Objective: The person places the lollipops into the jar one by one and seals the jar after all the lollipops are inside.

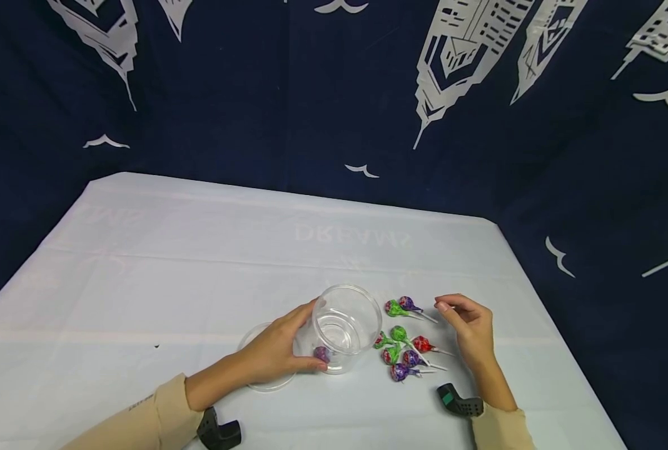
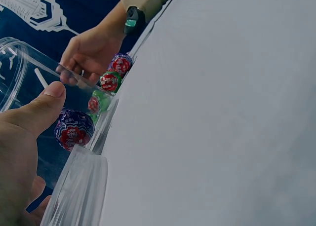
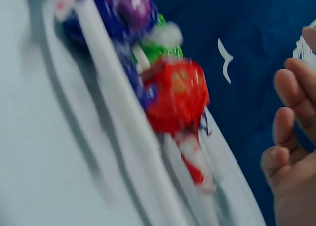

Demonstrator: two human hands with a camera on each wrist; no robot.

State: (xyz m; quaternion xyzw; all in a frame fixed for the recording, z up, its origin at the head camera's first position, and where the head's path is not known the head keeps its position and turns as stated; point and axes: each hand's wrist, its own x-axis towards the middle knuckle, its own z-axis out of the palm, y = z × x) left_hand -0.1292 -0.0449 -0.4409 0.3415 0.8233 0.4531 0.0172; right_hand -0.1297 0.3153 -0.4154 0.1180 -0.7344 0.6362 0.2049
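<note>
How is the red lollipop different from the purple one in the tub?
The red lollipop has a red wrapper; the purple lollipop has a purple one. The red one lies on the white table, the purple one inside the clear tub. The red one has other lollipops beside it; the purple one is alone. Both have round, wrapped heads.

We count nine lollipops [image 1: 399, 334] — four green, four purple and one red — with eight on the table [image 1: 199, 219] and one in the jar [image 1: 348, 331]. We find one jar, one lid [image 1: 268, 385], one left hand [image 1: 278, 350], one right hand [image 1: 472, 328] and two black wrist cameras [image 1: 219, 431].
</note>
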